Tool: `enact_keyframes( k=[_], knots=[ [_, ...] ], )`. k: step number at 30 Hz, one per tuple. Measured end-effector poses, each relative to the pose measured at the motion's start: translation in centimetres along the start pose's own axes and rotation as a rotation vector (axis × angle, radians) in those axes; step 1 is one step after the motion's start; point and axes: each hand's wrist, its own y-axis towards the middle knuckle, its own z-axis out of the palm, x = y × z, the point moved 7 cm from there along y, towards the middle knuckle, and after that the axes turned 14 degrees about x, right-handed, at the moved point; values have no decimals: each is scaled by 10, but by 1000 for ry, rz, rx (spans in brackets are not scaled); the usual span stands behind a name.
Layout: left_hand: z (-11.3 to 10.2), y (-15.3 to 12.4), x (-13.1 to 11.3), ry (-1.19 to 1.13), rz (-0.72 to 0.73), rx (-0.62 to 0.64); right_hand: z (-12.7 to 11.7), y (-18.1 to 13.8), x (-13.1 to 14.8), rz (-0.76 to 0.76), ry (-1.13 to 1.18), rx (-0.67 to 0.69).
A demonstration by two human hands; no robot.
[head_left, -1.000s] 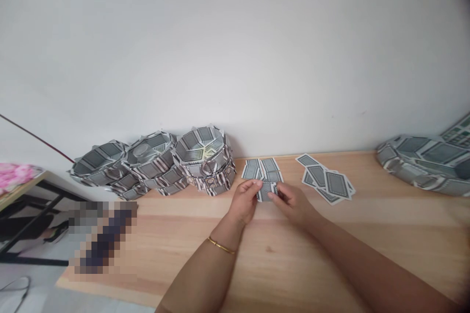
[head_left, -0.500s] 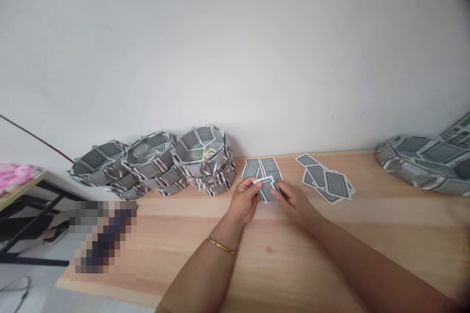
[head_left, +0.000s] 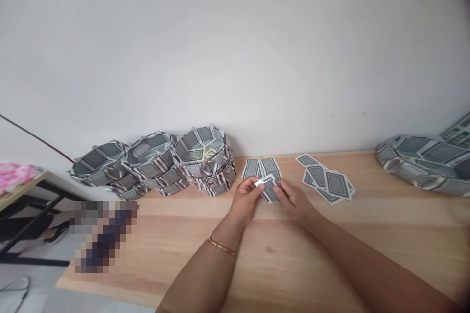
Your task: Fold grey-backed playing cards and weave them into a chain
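Between both hands, over the wooden table (head_left: 205,234), are grey-backed playing cards (head_left: 270,190) with white borders. My left hand (head_left: 244,199) pinches them from the left, thumb on top. From the right, my right hand (head_left: 292,198) grips the same cards, its thumb pressing on their face. The upper card's white edge is tilted and catches the light. Just behind my hands lie two flat cards (head_left: 270,166), partly covered by the held ones. A loose, overlapping pile of cards (head_left: 336,183) rests to the right. My fingers hide how many cards I hold.
Several round baskets built from folded cards (head_left: 203,149) stand stacked against the wall (head_left: 257,58) at left. Another card basket (head_left: 422,161) sits at far right. Pink items (head_left: 16,176) lie on a side table at far left. A blurred patch (head_left: 105,239) covers the table's left end.
The upper card in my hands has tilted, so its white edge now shows brighter. Both hands have shifted only slightly; the baskets and loose cards have stayed put.
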Motion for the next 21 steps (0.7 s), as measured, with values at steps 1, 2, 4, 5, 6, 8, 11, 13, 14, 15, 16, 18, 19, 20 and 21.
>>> enact_keyframes(
  k=[1, 2, 4, 5, 6, 8, 11, 13, 14, 15, 16, 18, 19, 20, 21],
  knots=[
    [0, 0, 0, 14, 0, -1, 0, 0, 0, 0, -1, 2],
    [0, -1, -1, 29, 2, -1, 1, 0, 0, 0, 0, 8],
    [0, -1, -3, 75, 15, -5, 2, 0, -1, 0, 5, 17],
    [0, -2, -4, 108, 24, -10, 2, 0, -1, 1, 6, 18],
    [0, -2, -6, 145, 32, -18, 2, 1, -1, 2, 7, 16],
    [0, -3, -10, 217, 49, -37, 2, 1, -2, 7, 12, 11],
    [1, -4, -15, 294, 78, -54, 2, 1, -3, 18, 33, 20],
    [1, -5, -18, 336, 101, -66, 3, 1, -4, 29, 42, 31],
    [1, -5, -19, 354, 112, -74, 3, 1, -4, 33, 44, 33],
    [1, -5, -19, 368, 120, -81, 2, 1, -4, 35, 46, 34],
    [1, -6, -20, 381, 127, -85, 2, 1, -4, 38, 50, 31],
    [1, -6, -20, 399, 139, -83, 1, 1, -4, 37, 62, 23],
    [2, -6, -20, 405, 144, -77, 1, 1, -4, 34, 68, 20],
    [2, -6, -20, 411, 151, -72, 1, 1, -4, 32, 72, 21],
    [2, -6, -20, 416, 157, -69, 1, 1, -4, 31, 76, 23]
  ],
)
